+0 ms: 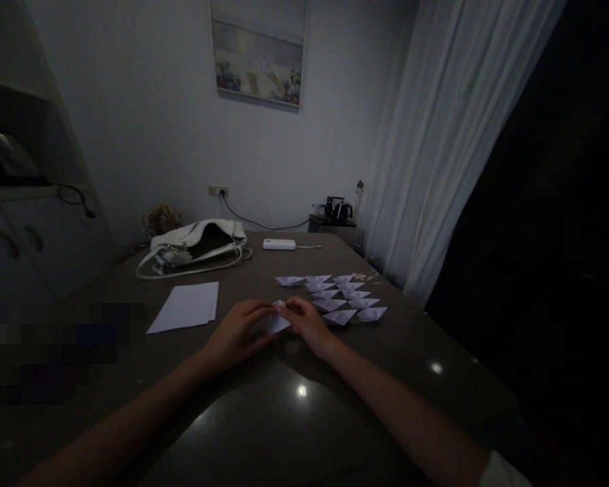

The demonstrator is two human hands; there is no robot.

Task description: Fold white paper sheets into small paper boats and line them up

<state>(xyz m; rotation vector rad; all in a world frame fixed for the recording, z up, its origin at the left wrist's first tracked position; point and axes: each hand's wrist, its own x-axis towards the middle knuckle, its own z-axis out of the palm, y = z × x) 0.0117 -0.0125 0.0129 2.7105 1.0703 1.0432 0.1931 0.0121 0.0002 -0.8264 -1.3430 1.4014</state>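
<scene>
Both my hands meet over a small piece of folded white paper (277, 322) lying on the dark table (294, 406). My left hand (238, 331) pinches its left side with curled fingers. My right hand (307, 322) pinches its right side, fingers pressed together on the fold. Just beyond my right hand lie several finished folded paper shapes (335, 294) set out in rows. A stack of flat white sheets (187, 306) rests to the left of my left hand.
A white handbag (195, 247) lies open at the far left of the table, with a small white device (279, 244) and its cable beside it. A kettle (337, 210) stands on a side stand by the white curtain (436, 149). Cabinets line the left wall.
</scene>
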